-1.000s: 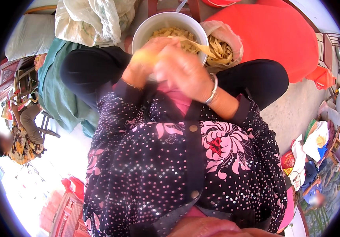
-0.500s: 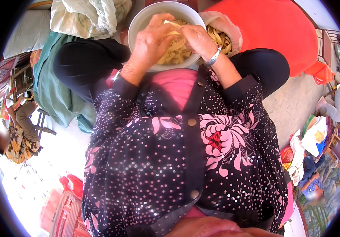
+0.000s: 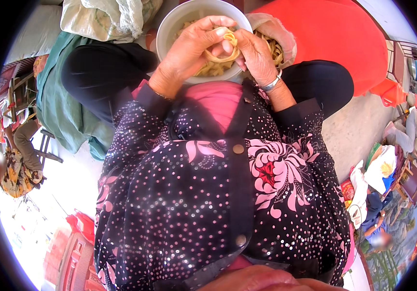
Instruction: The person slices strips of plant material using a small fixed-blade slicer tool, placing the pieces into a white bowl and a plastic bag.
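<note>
Over a white bowl (image 3: 163,41) between my legs, a pale yellow, flat, bendy strip (image 3: 230,38) is looped round on itself and held up by both hands. My left hand (image 3: 187,54) has its fingers closed on the strip's left side. From the right, my right hand (image 3: 258,59) pinches the strip near the crossing of the loop; a silver bracelet circles that wrist. More such strips (image 3: 209,69) lie in the bowl, partly hidden by my hands. What the strips are made of I cannot tell.
Right of the bowl stands an open pale sack (image 3: 286,35) holding tan strips (image 3: 275,50). Beyond it lies a large red cover (image 3: 334,39). A whitish woven sack (image 3: 99,19) and green cloth (image 3: 68,97) are at left. Other people sit at both far sides.
My right hand has moved slightly right and down. The strip, stretched between my fingers before, now forms a loop with a small crossing at the top.
</note>
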A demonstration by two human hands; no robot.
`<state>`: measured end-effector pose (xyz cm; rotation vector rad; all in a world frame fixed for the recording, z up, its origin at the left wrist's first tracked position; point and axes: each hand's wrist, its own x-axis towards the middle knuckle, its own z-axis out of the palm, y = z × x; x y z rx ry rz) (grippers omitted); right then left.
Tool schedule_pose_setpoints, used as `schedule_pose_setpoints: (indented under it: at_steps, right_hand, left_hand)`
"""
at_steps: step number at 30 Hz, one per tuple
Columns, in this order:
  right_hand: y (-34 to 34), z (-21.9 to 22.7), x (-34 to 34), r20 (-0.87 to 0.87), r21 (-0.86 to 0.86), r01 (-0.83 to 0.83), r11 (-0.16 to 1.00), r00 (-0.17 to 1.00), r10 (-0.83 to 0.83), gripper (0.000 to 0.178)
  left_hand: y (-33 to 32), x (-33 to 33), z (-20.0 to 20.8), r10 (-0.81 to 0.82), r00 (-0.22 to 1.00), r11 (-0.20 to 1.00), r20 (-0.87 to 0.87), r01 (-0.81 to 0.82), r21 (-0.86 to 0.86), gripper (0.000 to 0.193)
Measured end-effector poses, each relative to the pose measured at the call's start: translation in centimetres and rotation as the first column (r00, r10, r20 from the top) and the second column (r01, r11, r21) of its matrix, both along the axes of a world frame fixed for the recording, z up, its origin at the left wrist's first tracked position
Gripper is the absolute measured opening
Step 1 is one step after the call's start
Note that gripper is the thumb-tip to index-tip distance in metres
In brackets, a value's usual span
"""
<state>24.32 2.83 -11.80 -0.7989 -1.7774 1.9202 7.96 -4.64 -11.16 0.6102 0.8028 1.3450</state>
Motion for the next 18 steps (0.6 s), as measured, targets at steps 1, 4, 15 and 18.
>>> schedule_pose_setpoints:
  at_steps: [1,4,15,18]
  right_hand:
    - [-0.3,0.0,0.0,-0.01,-0.063,0.024,0.998,1.0,-0.025,0.039]
    - [-0.9,-1.3,0.1,-0.096,-0.25,0.073,0.966,0.99,-0.1,0.042]
    - [-0.7,-2.2,-1.1,0.013,-0.212,0.154,0.965,0.988,-0.155,0.035]
    - [-0.6,-2.6,-1.3,0.091,0.076,0.211,0.975,0.972,-0.217,0.032]
  left_hand:
    - [-0.1,-0.1,-0.1,-0.017,0.995,1.0,-0.098,0.017,0.0,0.025]
    - [-0.2,-0.1,-0.5,0.015,0.876,0.992,-0.482,0.045,0.114,0.03]
    - [0.3,0.6,-0.3,-0.039,0.713,0.993,-0.7,-0.048,-0.105,0.041]
    - [0.0,0.5,-0.2,0.041,0.859,0.985,-0.511,-0.119,-0.122,0.043]
